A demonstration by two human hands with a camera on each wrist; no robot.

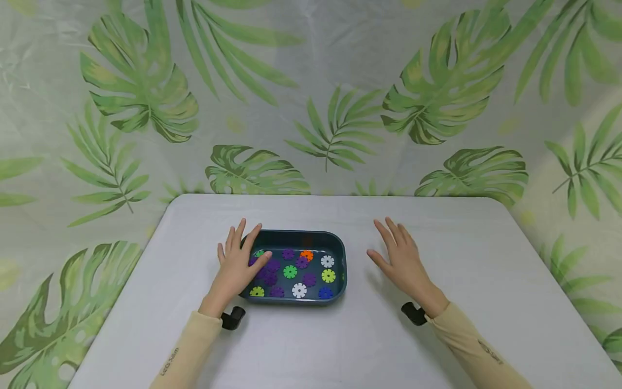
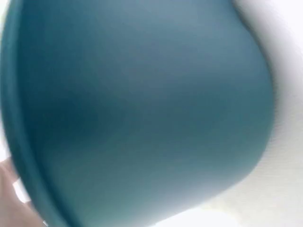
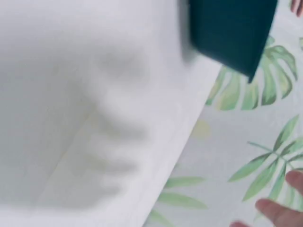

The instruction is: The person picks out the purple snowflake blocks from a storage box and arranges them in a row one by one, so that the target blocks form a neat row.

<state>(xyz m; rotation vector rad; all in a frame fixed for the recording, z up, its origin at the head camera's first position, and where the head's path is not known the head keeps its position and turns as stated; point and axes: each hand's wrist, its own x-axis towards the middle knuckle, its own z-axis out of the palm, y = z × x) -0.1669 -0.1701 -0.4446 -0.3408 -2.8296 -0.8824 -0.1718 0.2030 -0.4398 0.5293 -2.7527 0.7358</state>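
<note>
A dark teal tray (image 1: 311,302) stands on the white table, with several toothed plastic discs lying in it: purple ones, a green disc (image 1: 290,272), an orange disc (image 1: 306,255), white, yellow and a blue disc (image 1: 325,293). Over the tray's left end is my left hand (image 1: 236,267), fingers spread; whether it touches the rim is unclear. The left wrist view is filled by the tray's outer wall (image 2: 151,104). To the right of the tray, my right hand (image 1: 402,266) hovers above the table, fingers apart and holding nothing; its fingertips (image 3: 274,210) show in the right wrist view.
The white table (image 1: 379,346) reaches back to a curtain (image 1: 311,97) printed with green leaves. Each wrist wears a black camera mount, one at the left wrist (image 1: 233,318) and one at the right wrist (image 1: 414,313).
</note>
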